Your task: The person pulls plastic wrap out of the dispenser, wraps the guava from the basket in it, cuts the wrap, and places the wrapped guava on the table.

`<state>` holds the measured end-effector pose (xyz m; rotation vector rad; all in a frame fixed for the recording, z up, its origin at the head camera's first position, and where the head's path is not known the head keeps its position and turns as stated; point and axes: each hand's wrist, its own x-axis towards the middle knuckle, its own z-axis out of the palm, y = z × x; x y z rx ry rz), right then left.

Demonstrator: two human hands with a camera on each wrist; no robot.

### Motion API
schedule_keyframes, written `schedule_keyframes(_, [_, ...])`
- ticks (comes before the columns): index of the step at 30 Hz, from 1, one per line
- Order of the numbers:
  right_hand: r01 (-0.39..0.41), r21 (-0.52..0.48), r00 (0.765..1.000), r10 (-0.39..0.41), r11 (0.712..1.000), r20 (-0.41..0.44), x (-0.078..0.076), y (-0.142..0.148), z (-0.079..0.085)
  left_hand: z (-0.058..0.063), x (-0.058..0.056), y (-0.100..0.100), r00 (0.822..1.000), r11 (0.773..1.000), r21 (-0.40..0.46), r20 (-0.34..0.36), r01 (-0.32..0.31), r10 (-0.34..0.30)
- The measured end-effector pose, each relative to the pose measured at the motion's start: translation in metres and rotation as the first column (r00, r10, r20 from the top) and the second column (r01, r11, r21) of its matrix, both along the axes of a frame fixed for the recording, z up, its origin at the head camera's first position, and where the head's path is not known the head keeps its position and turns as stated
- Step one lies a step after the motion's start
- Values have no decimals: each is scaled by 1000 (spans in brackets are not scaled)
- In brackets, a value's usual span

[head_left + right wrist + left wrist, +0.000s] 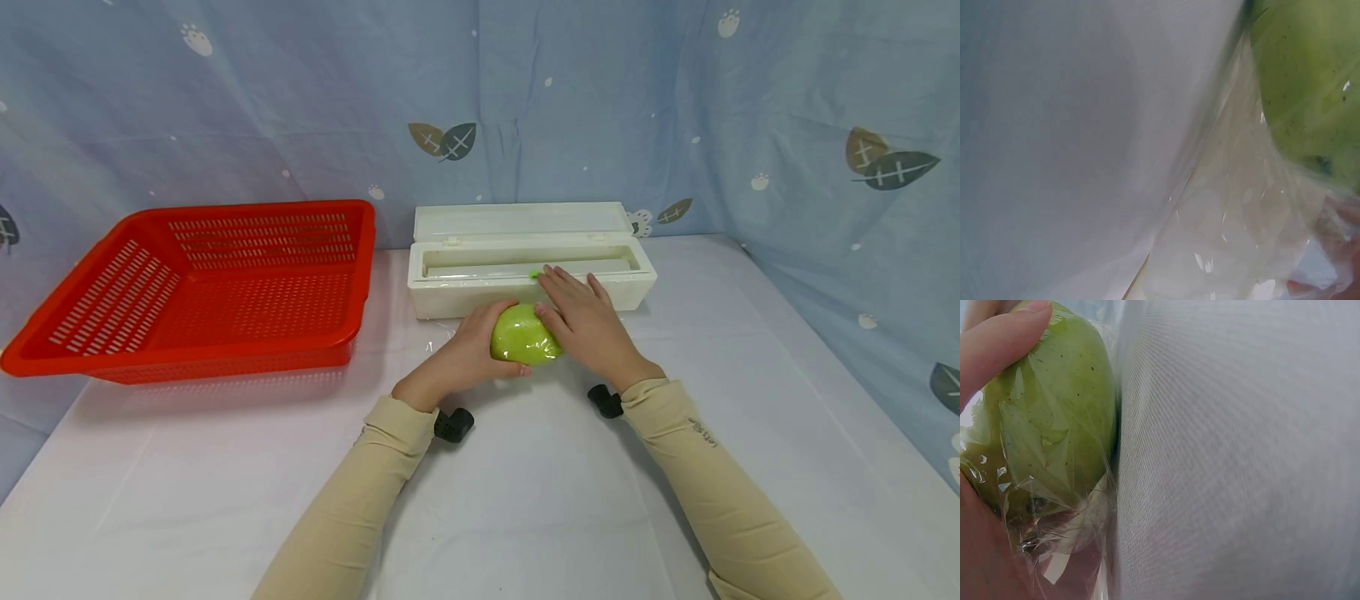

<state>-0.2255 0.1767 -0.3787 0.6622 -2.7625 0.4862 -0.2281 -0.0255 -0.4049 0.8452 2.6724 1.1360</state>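
A smooth green fruit (521, 335) with dark specks sits in clear cling film (1054, 440) between my hands. My left hand (471, 346) grips it from the left, thumb on the near side and fingers round the far side. My right hand (588, 321) is on its right, thumb at the fruit and the other fingers stretched toward the front rim of a white cling film dispenser (465, 302). By those fingertips a small bright green piece (535, 273) shows on the rim. In the right wrist view, loose film (1222, 219) trails from the fruit (1310, 94).
The dispenser's lid (517, 221) stands raised at the back, with a white roll (480, 271) inside. To the left is a red plastic basket (247, 308) with slotted walls. A white cloth (525, 500) covers the table, and a blue patterned curtain (300, 100) hangs behind.
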Motion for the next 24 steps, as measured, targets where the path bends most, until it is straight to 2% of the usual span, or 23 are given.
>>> schedule_keyframes(24, [-6,23,1000,5,1000,21,3,-8,1,-2,-1,1,1000,1000,2,13,-12,12])
